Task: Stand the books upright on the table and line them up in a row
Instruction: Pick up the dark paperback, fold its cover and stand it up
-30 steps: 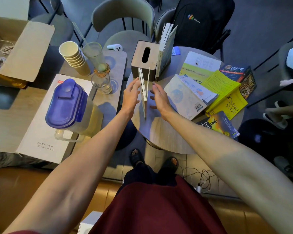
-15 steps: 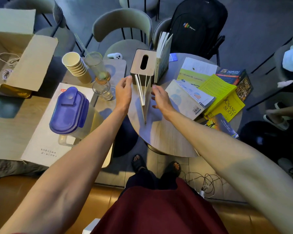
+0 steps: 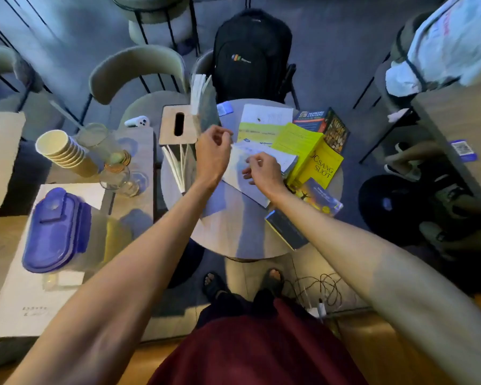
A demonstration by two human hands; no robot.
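Two books stand on our round wooden worktop [image 3: 233, 232]: a thick book [image 3: 204, 107] at the far edge, a thin white book [image 3: 178, 165], pages fanned, near the left edge. Glossy paperbacks [image 3: 320, 162] lie flat along the right edge. Our right grip [image 3: 261, 170] pinches a flat pale book [image 3: 245, 190]; the left grip [image 3: 213, 154] is curled, on what we cannot tell.

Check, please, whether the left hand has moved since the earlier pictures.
Yes: the left hand crossed from left of the wooden tissue box to its right.
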